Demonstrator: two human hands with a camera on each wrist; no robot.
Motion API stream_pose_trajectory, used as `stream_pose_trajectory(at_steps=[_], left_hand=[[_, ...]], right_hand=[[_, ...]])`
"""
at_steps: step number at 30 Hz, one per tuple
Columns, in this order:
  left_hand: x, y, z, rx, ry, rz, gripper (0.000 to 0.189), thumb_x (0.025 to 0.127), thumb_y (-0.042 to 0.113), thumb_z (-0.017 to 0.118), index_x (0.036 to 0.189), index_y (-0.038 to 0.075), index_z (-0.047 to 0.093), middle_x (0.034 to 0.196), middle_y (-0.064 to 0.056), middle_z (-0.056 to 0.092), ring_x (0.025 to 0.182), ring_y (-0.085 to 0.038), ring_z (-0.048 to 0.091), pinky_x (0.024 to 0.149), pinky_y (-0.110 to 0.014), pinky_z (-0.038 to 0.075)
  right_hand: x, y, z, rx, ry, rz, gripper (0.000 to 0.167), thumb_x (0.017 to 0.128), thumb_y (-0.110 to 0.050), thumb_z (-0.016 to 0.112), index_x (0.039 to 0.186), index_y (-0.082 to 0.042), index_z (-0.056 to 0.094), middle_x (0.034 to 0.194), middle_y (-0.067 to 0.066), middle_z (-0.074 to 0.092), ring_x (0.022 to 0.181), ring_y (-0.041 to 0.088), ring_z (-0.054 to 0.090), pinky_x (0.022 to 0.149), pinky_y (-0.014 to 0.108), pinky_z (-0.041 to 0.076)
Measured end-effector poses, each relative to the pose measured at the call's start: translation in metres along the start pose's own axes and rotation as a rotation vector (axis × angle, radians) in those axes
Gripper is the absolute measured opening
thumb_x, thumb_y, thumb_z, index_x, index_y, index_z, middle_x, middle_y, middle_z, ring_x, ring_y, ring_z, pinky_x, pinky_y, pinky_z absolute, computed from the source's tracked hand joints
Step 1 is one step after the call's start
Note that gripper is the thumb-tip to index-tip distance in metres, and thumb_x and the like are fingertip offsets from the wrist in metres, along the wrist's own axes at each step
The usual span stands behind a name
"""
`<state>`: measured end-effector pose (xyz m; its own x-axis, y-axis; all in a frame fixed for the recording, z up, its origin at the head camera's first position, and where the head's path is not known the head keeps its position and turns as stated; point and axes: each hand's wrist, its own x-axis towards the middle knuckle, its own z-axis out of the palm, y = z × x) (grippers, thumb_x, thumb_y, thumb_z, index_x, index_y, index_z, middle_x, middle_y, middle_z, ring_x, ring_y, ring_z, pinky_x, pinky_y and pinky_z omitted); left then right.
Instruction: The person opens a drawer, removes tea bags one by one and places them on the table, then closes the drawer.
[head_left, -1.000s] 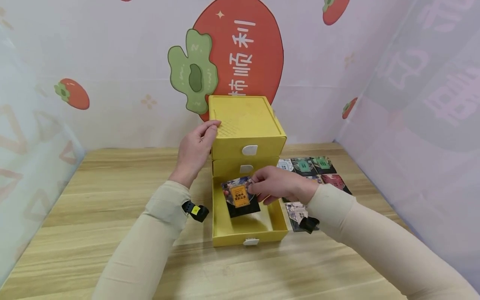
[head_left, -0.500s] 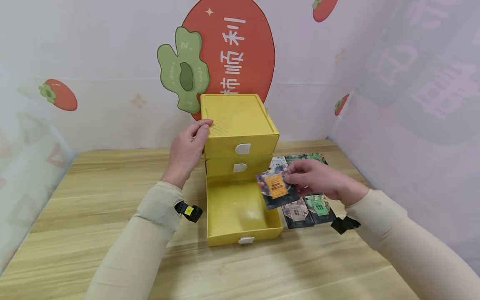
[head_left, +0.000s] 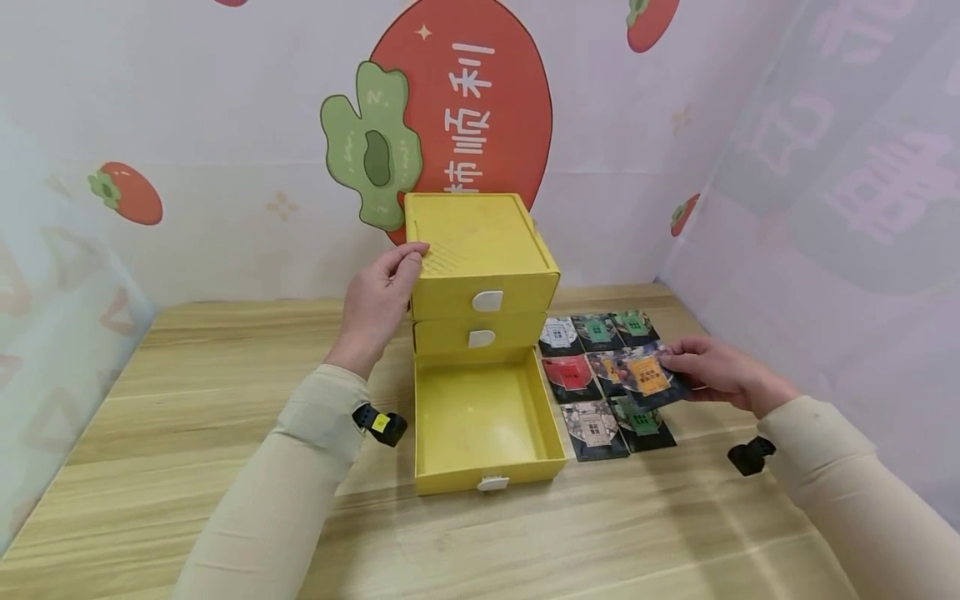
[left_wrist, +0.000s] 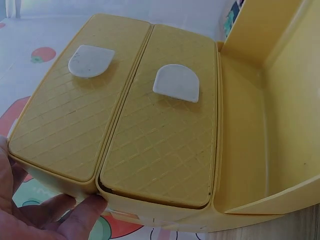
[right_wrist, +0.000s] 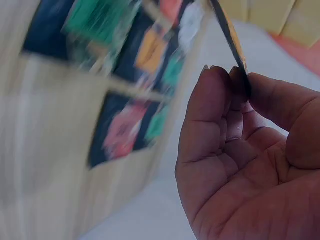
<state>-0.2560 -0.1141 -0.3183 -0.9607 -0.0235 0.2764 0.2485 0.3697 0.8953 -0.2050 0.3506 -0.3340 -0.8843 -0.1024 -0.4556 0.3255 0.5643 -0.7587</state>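
My right hand pinches a dark tea sachet with an orange label by its edge, between thumb and fingertips. The sachet is over several others laid flat in rows, partly covering one with an orange label and one with a green label. In the right wrist view, the held sachet is seen edge-on. My left hand holds the upper left side of a yellow drawer box; in the left wrist view its fingers press the side. The bottom drawer is pulled out.
Sachets with white, red and pink labels lie right of the drawer. Two upper drawers are closed, with white pull tabs. Printed cloth walls stand behind and beside the wooden table.
My right hand has carried the orange-label sachet from above the open drawer rightward to over the laid-out sachets. The left hand stays on the box; the head view has shifted slightly.
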Motion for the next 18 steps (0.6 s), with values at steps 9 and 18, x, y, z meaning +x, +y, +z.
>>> stream_pose_trajectory(at_steps=[9,18], left_hand=[[-0.001,0.001,0.000,0.000,0.004,-0.005,0.042,0.106,0.048,0.049,0.137,0.030,0.069,0.139,0.003,0.067,0.118,-0.018,0.060,0.098,-0.039,0.047],[-0.002,0.002,-0.002,0.006,0.003,0.001,0.042,0.106,0.048,0.048,0.138,0.030,0.069,0.139,0.003,0.067,0.116,-0.019,0.060,0.097,-0.039,0.047]], right_hand=[[0.004,0.037,-0.030,0.045,0.002,0.110,0.036,0.112,-0.023,0.047,0.133,0.006,0.046,0.099,0.003,0.070,0.085,0.012,0.069,0.077,0.034,0.062],[0.004,0.061,-0.044,0.151,-0.063,0.192,0.021,0.111,-0.017,0.047,0.119,0.002,0.054,0.095,0.006,0.071,0.084,0.014,0.073,0.076,0.032,0.063]])
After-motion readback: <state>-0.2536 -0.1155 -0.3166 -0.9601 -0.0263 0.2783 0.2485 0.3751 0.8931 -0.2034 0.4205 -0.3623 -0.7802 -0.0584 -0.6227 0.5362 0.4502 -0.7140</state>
